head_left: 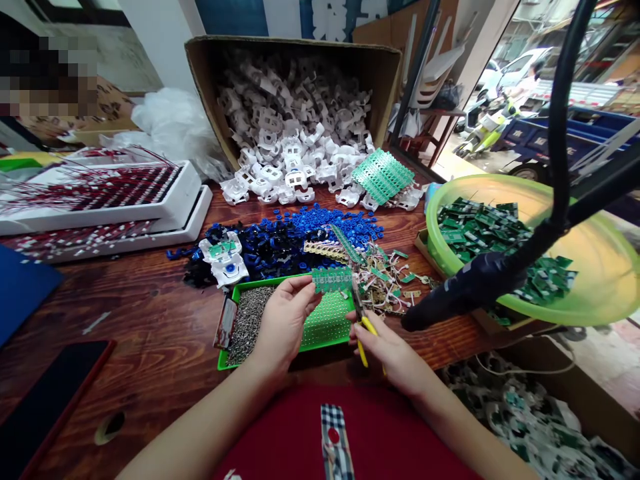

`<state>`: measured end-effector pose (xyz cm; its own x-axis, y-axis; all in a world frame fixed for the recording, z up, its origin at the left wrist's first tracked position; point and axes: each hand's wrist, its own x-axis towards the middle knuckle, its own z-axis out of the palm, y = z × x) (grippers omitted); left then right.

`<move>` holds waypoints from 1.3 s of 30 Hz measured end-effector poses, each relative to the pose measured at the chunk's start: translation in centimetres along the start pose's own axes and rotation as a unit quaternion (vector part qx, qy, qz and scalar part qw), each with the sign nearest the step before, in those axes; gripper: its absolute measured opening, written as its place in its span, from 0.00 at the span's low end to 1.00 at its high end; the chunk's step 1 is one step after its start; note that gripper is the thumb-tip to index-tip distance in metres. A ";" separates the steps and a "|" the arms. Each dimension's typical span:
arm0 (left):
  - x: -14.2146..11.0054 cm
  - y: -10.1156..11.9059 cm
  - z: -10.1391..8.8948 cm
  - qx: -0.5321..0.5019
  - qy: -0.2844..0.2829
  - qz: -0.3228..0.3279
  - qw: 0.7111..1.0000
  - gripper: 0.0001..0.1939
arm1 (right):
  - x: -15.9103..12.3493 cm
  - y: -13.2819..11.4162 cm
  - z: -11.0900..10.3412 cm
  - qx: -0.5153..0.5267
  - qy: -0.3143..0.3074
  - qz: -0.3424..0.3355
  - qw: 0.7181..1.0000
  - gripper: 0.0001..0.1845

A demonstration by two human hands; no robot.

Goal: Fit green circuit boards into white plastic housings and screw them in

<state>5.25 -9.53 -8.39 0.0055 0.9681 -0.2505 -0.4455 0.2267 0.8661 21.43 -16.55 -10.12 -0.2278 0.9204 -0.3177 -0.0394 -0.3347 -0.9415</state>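
Observation:
My left hand (287,317) pinches the left end of a green circuit board panel (332,279), held over a green tray (325,327). In my right hand (387,350) are yellow-handled pliers or cutters (369,327), whose dark jaws meet the panel's right end. Whether the jaws are closed on it I cannot tell. Small metal screws (253,317) fill the tray's left side. Just beyond lie blue and black plastic parts (270,247), with cut boards and wired pieces (385,273) to the right. A white plastic housing (225,263) with a small board sits behind the tray.
A tipped cardboard box (200,87) spills white housings, with stacked green panels (383,175) beside it. At right, a yellow-green basin (600,267) holds small boards; a black stand arm (470,287) crosses it. White foam trays (183,200) and a phone (50,407) are left. Another person sits far left.

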 end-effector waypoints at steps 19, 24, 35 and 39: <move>-1.1 0.0 0.5 0.073 -0.018 0.042 0.996 0.10 | 0.9 0.6 -0.1 -0.225 0.154 -0.077 0.959 0.17; 0.5 -0.6 0.0 0.012 0.002 -0.016 1.000 0.10 | 1.2 0.6 -1.0 -0.040 0.137 -0.064 0.988 0.24; 0.0 -0.5 0.4 -0.004 -0.006 -0.003 1.000 0.10 | -0.1 -0.1 0.0 -0.005 0.013 -0.010 1.000 0.24; -0.2 -0.7 0.5 0.010 -0.010 0.017 1.000 0.11 | -0.1 -0.5 0.3 -0.096 0.035 -0.040 0.994 0.24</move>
<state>5.95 -9.83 -8.70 0.0082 0.9771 -0.2124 -0.4286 0.1954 0.8821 21.21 -16.51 -9.62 -0.1634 0.9564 -0.2419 0.1341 -0.2213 -0.9659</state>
